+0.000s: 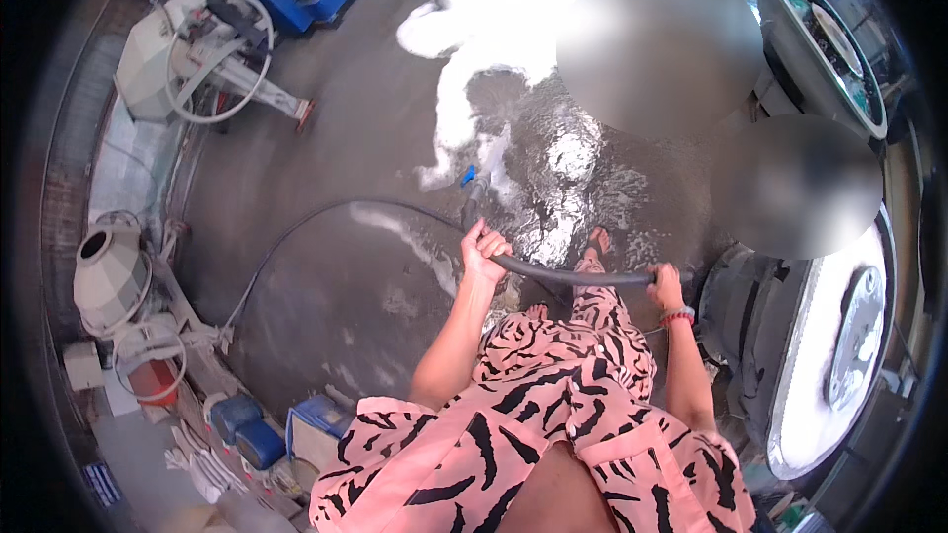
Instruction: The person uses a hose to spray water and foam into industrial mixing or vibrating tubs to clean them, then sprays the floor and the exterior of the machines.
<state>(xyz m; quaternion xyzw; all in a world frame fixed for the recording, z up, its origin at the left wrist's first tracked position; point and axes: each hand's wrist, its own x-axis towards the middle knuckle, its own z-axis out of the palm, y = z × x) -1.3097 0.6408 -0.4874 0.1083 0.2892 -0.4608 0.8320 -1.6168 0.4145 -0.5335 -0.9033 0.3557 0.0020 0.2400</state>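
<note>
Both my hands grip a thick dark grey hose [573, 278] that sags slightly between them. My left hand [484, 250] is closed round it close behind its front end. A blue valve lever [468, 176] sits at that end, and a jet of water [496, 150] leaves it toward the wet floor ahead. My right hand [666, 286], with a red beaded bracelet at the wrist, is wrapped round the hose farther back, to the right. White foam [484, 15] spreads over the grey floor [346, 128] where the water lands.
Along the left wall stand pale many-sided drum machines [111, 271] with white handwheels [219, 57]. A thin dark line [326, 205] curves across the floor. To the right are large round tub machines [839, 355]. White gloves [207, 464] lie lower left; a blue frame [316, 0] stands far left.
</note>
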